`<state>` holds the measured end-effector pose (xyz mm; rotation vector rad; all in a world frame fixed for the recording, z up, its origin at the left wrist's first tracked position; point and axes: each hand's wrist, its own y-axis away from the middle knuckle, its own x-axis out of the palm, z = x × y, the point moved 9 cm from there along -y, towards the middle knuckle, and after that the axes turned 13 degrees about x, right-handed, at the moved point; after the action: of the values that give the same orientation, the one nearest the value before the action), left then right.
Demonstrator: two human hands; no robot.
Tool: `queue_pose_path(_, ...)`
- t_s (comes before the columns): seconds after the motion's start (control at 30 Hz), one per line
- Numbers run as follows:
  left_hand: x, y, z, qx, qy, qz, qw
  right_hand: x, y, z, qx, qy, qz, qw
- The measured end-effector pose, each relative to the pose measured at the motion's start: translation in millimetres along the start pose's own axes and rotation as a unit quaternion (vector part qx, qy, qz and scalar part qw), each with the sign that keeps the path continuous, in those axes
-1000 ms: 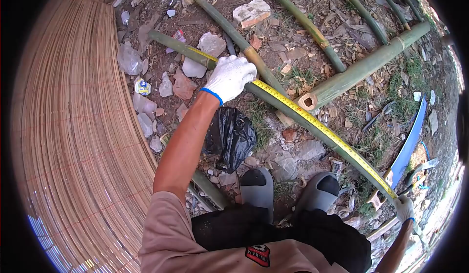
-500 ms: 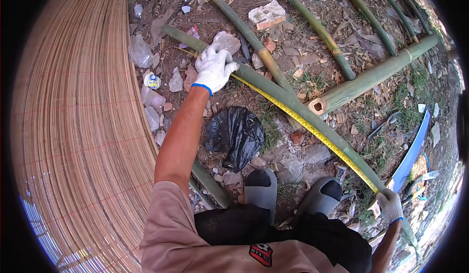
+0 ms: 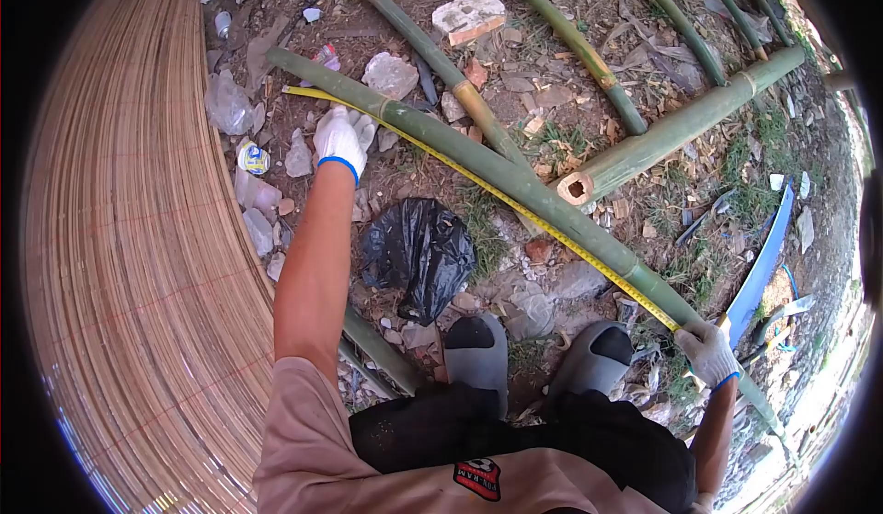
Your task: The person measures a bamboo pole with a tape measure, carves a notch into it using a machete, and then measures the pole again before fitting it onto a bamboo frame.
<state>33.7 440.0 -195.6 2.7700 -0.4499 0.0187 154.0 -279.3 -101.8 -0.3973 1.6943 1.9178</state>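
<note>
Outdoor plot, bare ground (image 3: 515, 73) littered with stones, wood chips, plastic scraps and a black plastic bag (image 3: 418, 252). A woven bamboo mat (image 3: 120, 266) fills the person's left side. Several bamboo poles lie about; one long green bamboo pole (image 3: 515, 183) runs diagonally in front of the grey sandals (image 3: 478, 348).

A yellow tape measure (image 3: 543, 224) is stretched along this pole's near side, held taut at both ends, apparently so the blade lies flat against the stem for a reading.

Left hand (image 3: 342, 137), in a white glove: arm extended well forward, fingers closed around the tape near the pole's far end, with a short length of blade running past toward the mat. The tape there sits just beside the pole.

Right hand (image 3: 708, 350), gloved: arm low and close to the body, fingers curled shut, pinning the tape's near end on the pole. Whether it also holds the tape's case cannot be told.

A blue strip (image 3: 763, 266) lies beyond the right hand.
</note>
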Motion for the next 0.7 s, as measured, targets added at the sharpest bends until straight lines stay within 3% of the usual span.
queue_pose_path(0.1,7.4,0.2,-11.0,-0.020,0.043,-0.012,0.999,0.8,3.0,7.1,-0.008,-0.007,0.010,1.000)
queue_pose_path(0.17,13.0,10.6,-19.9,0.015,-0.027,-0.004,1.000,-0.3,5.4,10.8,-0.008,-0.005,0.008,1.000)
queue_pose_path(0.23,2.1,16.5,-13.5,0.037,-0.071,-0.066,0.995,1.3,6.9,14.4,-0.009,0.018,0.025,0.999)
queue_pose_path(0.27,-38.0,-36.1,25.8,0.063,-0.132,-0.113,0.983,2.1,6.8,13.9,-0.001,0.016,0.024,1.000)
queue_pose_path(0.3,-31.5,-1.0,-4.0,0.082,-0.279,-0.161,0.943,3.8,7.1,12.6,-0.008,0.017,0.024,1.000)
queue_pose_path(0.37,-30.8,29.8,-30.5,0.106,-0.430,-0.206,0.873,6.5,4.6,10.4,-0.008,0.003,0.030,1.000)
queue_pose_path(0.4,-24.6,29.0,-39.5,0.117,-0.510,-0.179,0.833,5.8,8.2,17.7,-0.008,0.003,0.040,0.999)
queue_pose_path(0.43,-23.5,31.9,-43.7,0.118,-0.510,-0.183,0.832,7.4,6.9,19.3,-0.013,0.003,0.041,0.999)
queue_pose_path(0.47,-13.5,49.4,-35.8,0.032,-0.302,-0.161,0.939,8.2,6.8,18.1,-0.014,0.003,0.034,0.999)
queue_pose_path(0.5,3.5,60.4,-22.8,-0.055,-0.075,-0.127,0.988,7.8,6.2,19.2,-0.015,0.002,0.026,1.000)
queue_pose_path(0.53,-0.8,33.1,-5.1,-0.049,-0.048,-0.061,0.996,7.3,6.2,23.0,-0.020,-0.007,0.022,1.000)
queue_pose_path(0.63,3.7,5.1,-10.3,0.011,-0.062,-0.003,0.998,9.1,2.8,25.9,-0.017,-0.040,0.027,0.999)
queue_pose_path(0.67,9.1,3.5,-16.0,0.065,0.002,-0.027,0.998,8.3,2.6,27.3,-0.017,-0.038,0.026,0.999)
queue_pose_path(0.7,14.9,8.8,-21.8,0.065,0.004,-0.027,0.998,8.6,2.0,28.2,-0.009,-0.044,0.032,0.998)
